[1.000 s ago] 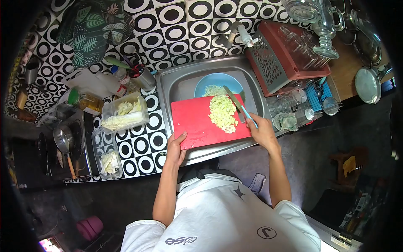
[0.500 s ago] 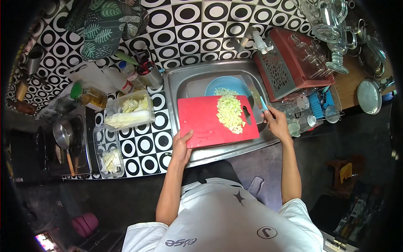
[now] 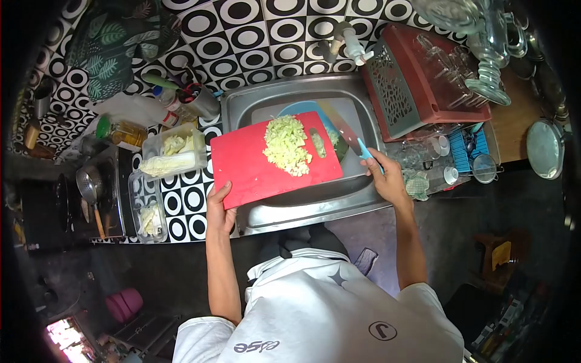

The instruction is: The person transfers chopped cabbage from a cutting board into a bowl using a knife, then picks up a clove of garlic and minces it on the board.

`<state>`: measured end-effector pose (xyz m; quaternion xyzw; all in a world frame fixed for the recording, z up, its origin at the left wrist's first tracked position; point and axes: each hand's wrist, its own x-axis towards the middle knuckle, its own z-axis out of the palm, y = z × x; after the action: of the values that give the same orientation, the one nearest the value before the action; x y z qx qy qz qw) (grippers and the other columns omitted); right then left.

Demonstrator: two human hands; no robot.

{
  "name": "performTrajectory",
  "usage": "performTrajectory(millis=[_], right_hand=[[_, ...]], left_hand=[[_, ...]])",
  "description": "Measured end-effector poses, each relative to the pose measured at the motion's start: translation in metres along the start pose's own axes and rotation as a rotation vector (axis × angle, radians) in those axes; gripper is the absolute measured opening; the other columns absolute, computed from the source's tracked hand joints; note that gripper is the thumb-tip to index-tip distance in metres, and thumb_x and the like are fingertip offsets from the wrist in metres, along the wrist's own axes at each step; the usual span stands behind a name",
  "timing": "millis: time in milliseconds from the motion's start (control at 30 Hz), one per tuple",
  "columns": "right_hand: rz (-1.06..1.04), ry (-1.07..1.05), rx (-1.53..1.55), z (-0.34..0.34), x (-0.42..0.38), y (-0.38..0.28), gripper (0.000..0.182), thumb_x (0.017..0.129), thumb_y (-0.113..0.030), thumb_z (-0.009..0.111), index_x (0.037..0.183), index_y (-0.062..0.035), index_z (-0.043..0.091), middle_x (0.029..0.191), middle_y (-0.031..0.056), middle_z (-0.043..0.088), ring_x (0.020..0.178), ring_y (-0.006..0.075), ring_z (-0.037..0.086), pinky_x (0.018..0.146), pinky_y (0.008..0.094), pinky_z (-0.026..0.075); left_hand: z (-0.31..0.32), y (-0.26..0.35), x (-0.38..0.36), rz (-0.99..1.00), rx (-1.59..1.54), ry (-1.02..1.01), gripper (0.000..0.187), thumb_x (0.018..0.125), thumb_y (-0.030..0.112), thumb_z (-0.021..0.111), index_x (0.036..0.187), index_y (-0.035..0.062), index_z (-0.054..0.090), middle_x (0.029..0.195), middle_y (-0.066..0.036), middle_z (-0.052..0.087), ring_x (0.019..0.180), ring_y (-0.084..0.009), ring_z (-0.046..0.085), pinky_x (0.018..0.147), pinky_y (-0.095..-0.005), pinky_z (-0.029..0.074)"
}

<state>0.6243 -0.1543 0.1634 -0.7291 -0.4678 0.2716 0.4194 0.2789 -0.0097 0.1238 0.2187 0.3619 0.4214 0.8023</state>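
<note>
A red cutting board (image 3: 239, 158) is held over the sink by my left hand (image 3: 220, 207), which grips its lower left corner. Chopped pale green cabbage (image 3: 287, 145) lies in a heap on the board's right half. My right hand (image 3: 387, 176) is closed around the light blue handle of a knife (image 3: 342, 128), whose blade points up and left beside the board's right edge. Behind and partly under the board is a blue bowl (image 3: 301, 108) in the sink, with some chopped pieces visible through the board's handle slot and beside it.
The steel sink (image 3: 290, 216) lies below the board. On the left are a plastic container with cabbage leaves (image 3: 175, 158), a smaller container (image 3: 148, 221), bottles and a stove with a ladle (image 3: 91, 184). A red rack (image 3: 417, 91) and glassware stand at the right.
The board has moved left relative to the sink in view. The knife has turned so its blade shows clearly, and more of the bowl's right side is visible.
</note>
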Motion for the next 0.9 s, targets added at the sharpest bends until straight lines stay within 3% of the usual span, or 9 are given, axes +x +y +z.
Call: performTrajectory(millis=[67,167,267,333,467,533,900], right_hand=[[-0.055,-0.057,0.009,-0.010,0.007,0.001,0.030,0.092,-0.020,0.053,0.113,0.0015,0.057,0.085,0.0125,0.066,0.064,0.0172,0.059,0.065,0.0295,0.048],[-0.215,-0.144,-0.142,-0.022,0.021,-0.001,0.025,0.091,-0.018,0.055,0.106,0.0019,0.061,0.079,0.0094,0.065,0.064,0.0128,0.057,0.058,0.0271,0.045],[-0.381,-0.204,-0.154,-0.025,0.034,-0.009,0.023,0.089,-0.016,0.057,0.099,0.0035,0.063,0.076,0.0132,0.063,0.063,0.0195,0.058,0.059,0.0301,0.045],[-0.408,-0.299,-0.165,-0.027,0.042,-0.015,0.021,0.088,-0.016,0.056,0.100,0.0001,0.064,0.078,0.0165,0.062,0.068,0.0326,0.060,0.063,0.0365,0.047],[-0.434,-0.397,-0.265,-0.024,0.059,-0.008,0.020,0.087,-0.016,0.057,0.100,-0.0022,0.065,0.074,0.0161,0.061,0.067,0.0332,0.059,0.062,0.0378,0.046],[-0.484,-0.406,-0.310,-0.018,0.067,0.003,0.021,0.087,-0.014,0.058,0.102,-0.0018,0.065,0.074,0.0156,0.061,0.065,0.0283,0.058,0.059,0.0349,0.045],[-0.490,-0.307,-0.302,-0.010,0.087,0.006,0.022,0.087,-0.014,0.059,0.103,-0.0009,0.065,0.074,0.0156,0.061,0.063,0.0277,0.058,0.058,0.0348,0.044]], left_hand=[[-0.001,-0.011,-0.004,-0.014,0.010,0.014,0.033,0.088,0.004,0.052,0.119,-0.0053,0.047,0.110,-0.015,0.059,0.097,-0.0223,0.063,0.082,-0.0334,0.055],[0.011,-0.023,-0.013,-0.021,0.018,0.059,0.032,0.088,0.003,0.052,0.118,-0.0056,0.048,0.111,-0.015,0.059,0.098,-0.0224,0.062,0.086,-0.0322,0.053],[0.020,-0.031,-0.018,-0.032,0.041,0.056,0.033,0.087,0.002,0.052,0.118,-0.0069,0.048,0.111,-0.016,0.059,0.098,-0.0218,0.062,0.087,-0.0315,0.052],[0.017,-0.036,-0.020,-0.038,0.046,0.067,0.033,0.087,0.002,0.053,0.118,-0.0074,0.048,0.110,-0.016,0.060,0.097,-0.0216,0.063,0.086,-0.0313,0.052],[0.017,-0.040,-0.024,-0.042,0.039,0.075,0.034,0.086,0.002,0.053,0.118,-0.0083,0.048,0.108,-0.017,0.061,0.096,-0.0206,0.063,0.085,-0.0300,0.053],[0.016,-0.040,-0.025,-0.050,0.040,0.072,0.035,0.085,0.001,0.054,0.119,-0.0079,0.047,0.109,-0.017,0.060,0.097,-0.0209,0.063,0.086,-0.0300,0.052],[0.017,-0.039,-0.018,-0.061,0.040,0.038,0.035,0.086,0.002,0.054,0.120,-0.0062,0.047,0.110,-0.015,0.060,0.097,-0.0208,0.062,0.085,-0.0298,0.052]])
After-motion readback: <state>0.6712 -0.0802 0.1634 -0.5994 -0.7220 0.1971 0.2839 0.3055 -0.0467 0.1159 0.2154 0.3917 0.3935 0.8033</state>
